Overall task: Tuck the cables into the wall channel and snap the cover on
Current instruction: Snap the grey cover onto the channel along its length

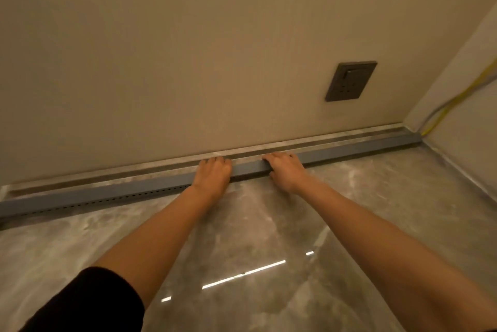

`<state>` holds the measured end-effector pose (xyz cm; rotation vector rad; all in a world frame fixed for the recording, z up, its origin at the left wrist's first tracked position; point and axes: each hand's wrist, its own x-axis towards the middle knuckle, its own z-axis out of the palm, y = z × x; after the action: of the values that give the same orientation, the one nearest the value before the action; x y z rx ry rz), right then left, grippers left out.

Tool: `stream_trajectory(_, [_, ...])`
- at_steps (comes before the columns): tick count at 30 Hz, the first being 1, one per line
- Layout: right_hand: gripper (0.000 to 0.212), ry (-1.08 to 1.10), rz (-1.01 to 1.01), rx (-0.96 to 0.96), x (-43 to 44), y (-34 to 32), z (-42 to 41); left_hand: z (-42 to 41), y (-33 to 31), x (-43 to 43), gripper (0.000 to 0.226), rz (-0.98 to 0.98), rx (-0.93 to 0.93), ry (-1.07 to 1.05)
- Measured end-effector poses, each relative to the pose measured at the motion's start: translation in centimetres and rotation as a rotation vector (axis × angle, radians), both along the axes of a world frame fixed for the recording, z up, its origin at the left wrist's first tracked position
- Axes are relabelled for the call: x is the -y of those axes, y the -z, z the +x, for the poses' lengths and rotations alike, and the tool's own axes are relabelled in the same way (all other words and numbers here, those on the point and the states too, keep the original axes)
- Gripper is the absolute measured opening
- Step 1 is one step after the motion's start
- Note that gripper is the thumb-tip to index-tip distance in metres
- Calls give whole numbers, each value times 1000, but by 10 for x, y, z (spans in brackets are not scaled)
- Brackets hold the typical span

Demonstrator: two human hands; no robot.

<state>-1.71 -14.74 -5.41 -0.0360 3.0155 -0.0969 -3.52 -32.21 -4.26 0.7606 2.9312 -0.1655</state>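
Note:
A long grey cable channel (107,191) runs along the foot of the beige wall, from the left edge to the right corner. Its cover (349,150) lies on top along the whole length, and small slots show low on its front left part. My left hand (212,173) lies palm down over the channel near the middle, fingers curled over its top. My right hand (285,170) grips the channel just to the right, fingers over the top edge. A yellow cable (457,97) and a grey cable (430,113) come down the right wall into the channel's right end.
A dark wall socket (351,81) sits on the wall above the channel's right half. A stone skirting strip (309,140) runs behind the channel. The glossy marble floor (255,237) reflects ceiling lights. The side wall (470,130) closes the corner at right.

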Motion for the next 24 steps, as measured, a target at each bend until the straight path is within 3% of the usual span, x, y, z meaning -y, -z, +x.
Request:
stream_trajectory(9, [39,37,64,-29,-118,2,2,2,-4,-122,32,28,17,5])
stream_trajectory(24, [41,196,124,-63,-229,2,8,-4,-3,-248,28,25,26,167])
